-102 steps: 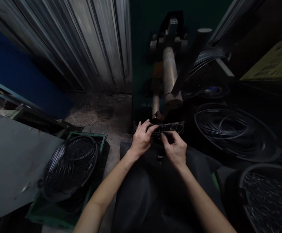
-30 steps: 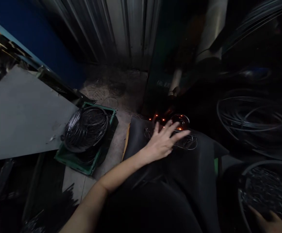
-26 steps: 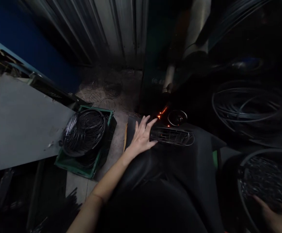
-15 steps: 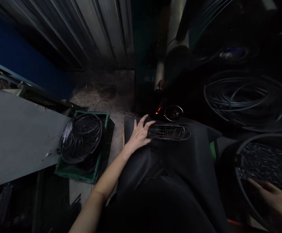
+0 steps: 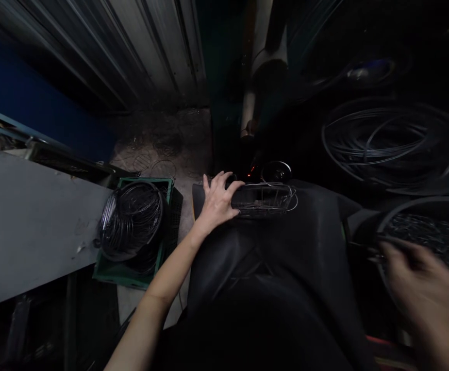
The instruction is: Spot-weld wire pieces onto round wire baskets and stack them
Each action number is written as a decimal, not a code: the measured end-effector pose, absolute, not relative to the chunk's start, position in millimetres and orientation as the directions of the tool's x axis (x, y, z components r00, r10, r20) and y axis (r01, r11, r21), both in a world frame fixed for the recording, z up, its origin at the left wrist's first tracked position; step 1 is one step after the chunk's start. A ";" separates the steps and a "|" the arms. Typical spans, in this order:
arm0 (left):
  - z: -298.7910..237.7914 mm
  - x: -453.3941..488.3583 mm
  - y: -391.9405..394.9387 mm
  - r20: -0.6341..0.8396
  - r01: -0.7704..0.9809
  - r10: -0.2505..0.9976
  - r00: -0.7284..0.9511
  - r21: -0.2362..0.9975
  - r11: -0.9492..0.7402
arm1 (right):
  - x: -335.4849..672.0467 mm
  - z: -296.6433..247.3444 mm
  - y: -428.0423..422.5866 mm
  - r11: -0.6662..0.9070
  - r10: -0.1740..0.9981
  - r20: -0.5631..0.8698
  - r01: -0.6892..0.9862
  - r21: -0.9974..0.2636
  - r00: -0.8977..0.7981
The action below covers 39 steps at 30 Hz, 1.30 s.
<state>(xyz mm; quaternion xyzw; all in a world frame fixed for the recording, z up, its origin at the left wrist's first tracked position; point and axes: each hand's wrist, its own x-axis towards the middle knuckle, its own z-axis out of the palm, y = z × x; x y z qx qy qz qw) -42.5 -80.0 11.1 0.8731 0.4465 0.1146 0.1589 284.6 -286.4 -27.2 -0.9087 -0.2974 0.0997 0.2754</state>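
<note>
My left hand point(image 5: 218, 201) has its thumb and fingers curved around the left end of a long wire frame point(image 5: 266, 200) with rounded ends and thin cross wires. This frame lies on dark cloth point(image 5: 305, 237) over my lap. My right hand point(image 5: 421, 283) is smeared by motion beside a round tub point(image 5: 382, 221) of small dark metal pieces point(image 5: 436, 232). Its fingers look curled together, and small shiny bits show at their tips; what they hold I cannot make out. A wire ring point(image 5: 276, 170) sits just beyond the frame, near a small red glow.
A green crate point(image 5: 131, 281) with coils of dark wire point(image 5: 131, 219) stands on the floor at left, beside a grey panel point(image 5: 34, 221). Larger wire coils point(image 5: 382, 139) lie at far right. A pale pipe point(image 5: 266, 51) rises ahead, next to a corrugated metal wall point(image 5: 150, 51).
My right hand has risen and moved left from the tub's lower side to its near rim. The wire frame has shifted slightly within my left hand's grasp. The red glow has shrunk.
</note>
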 end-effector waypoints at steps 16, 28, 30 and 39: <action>33.1 -16.7 -68.1 0.249 0.665 0.712 0.656 0.256 -0.702 | 159.2 27.4 -141.9 -0.241 0.902 -0.207 0.044 -0.970 0.380; 38.1 -25.2 -58.6 0.246 0.684 0.741 0.625 0.284 -0.672 | 131.9 23.2 -111.7 -0.158 0.915 0.003 0.365 -0.918 0.403; 38.8 -27.8 -54.9 0.250 0.680 0.740 0.624 0.292 -0.672 | 126.6 26.5 -111.5 -0.114 0.913 0.089 0.457 -0.882 0.398; 39.5 -35.5 -29.1 0.319 0.655 0.725 0.610 0.313 -0.688 | 117.5 32.8 -91.9 -0.011 0.881 0.263 0.573 -0.820 0.394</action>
